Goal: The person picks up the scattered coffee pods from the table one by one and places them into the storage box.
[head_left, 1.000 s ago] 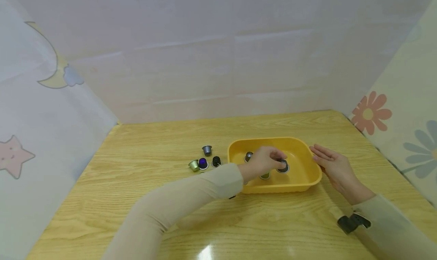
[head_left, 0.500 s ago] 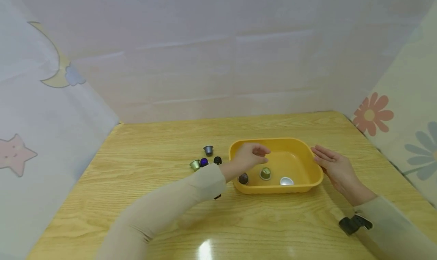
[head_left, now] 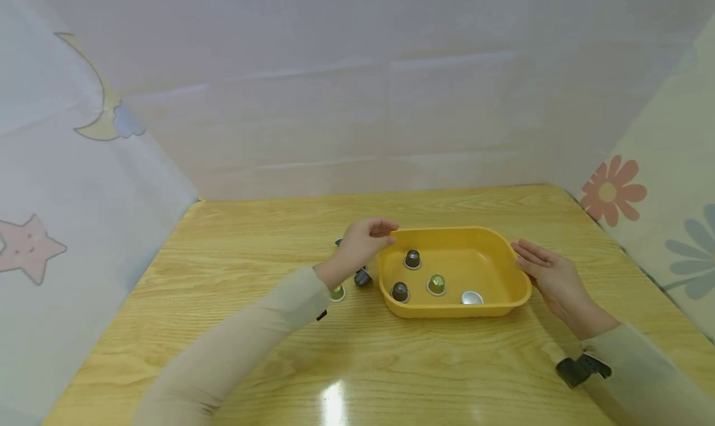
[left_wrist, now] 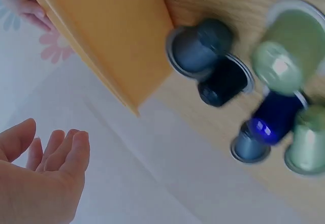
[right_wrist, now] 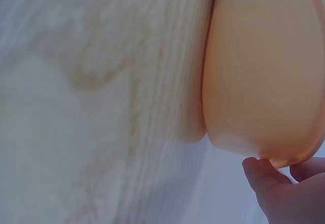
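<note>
Empty and with relaxed fingers, my left hand (head_left: pixel 357 247) hovers over the left end of the yellow tray (head_left: pixel 455 310). Under its wrist lie several coffee capsules, partly hidden in the head view, among them a grey one (head_left: pixel 363 277) and a green one (head_left: pixel 337 294). The left wrist view also has a black capsule (left_wrist: pixel 223 82) and a purple one (left_wrist: pixel 279 116) in that cluster. My right hand (head_left: pixel 553 283) touches the tray's right end with straight fingers. Inside the tray are two dark capsules (head_left: pixel 412 259), a green capsule (head_left: pixel 436 284) and a capsule (head_left: pixel 472 298) with its silver lid up.
Everything stands on a wooden table (head_left: pixel 268 233). Pale cloth walls (head_left: pixel 290 122) rise behind it and at both sides. The black strap part (head_left: pixel 583 369) on my right wrist hangs near the tabletop.
My left hand has let go of a capsule in the tray, which now lies lid up, and has moved left to the tray's left end. The right hand has stayed put.
</note>
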`<state>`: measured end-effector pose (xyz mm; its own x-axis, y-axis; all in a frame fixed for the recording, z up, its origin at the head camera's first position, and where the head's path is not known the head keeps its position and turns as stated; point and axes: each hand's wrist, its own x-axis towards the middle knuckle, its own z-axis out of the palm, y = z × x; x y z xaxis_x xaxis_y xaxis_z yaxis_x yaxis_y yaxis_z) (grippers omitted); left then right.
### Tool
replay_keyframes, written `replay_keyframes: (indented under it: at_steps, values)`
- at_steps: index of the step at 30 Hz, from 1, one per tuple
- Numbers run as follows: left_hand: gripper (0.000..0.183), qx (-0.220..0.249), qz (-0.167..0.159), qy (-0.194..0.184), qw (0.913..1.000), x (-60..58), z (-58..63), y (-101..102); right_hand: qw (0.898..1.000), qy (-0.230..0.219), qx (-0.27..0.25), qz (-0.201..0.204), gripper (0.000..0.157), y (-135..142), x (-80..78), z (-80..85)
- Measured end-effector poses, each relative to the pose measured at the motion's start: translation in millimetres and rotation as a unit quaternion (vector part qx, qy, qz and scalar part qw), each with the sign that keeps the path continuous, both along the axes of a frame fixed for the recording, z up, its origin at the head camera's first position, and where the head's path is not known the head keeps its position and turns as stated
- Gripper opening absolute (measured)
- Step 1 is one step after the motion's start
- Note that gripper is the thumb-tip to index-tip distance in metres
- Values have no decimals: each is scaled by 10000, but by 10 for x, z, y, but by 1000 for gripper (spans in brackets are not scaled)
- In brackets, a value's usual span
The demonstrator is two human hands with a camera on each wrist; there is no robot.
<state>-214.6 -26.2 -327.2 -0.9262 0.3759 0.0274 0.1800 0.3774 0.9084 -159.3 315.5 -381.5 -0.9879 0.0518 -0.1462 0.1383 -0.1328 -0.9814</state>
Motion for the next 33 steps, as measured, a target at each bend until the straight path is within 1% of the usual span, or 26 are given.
replay_keyframes:
  at_steps: [6,11,16,19,22,26,33]
  values:
    - [31,-76,242,485,9985,-50,-33,-233,10000,18,56,20,81,3,9,-6]
    - [35,-298,391,614,9969,-105,-93,-415,10000,5,80,19,81,6,5,-20]
    - [41,-521,399,609,9960,-173,-164,-545,10000,30,9,9,84,11,0,-19]
    - [45,-707,340,656,9948,-209,-207,-611,10000,17,50,30,81,12,-1,-13]
    - [48,-981,303,738,9920,-243,-243,-659,9999,9,118,55,79,11,3,-12]
    - [53,-1395,239,805,9867,-292,-287,-703,9999,-7,148,33,80,10,4,-18]
    - [59,-2081,97,527,9766,-401,-387,-727,9998,26,215,47,79,15,3,-16]
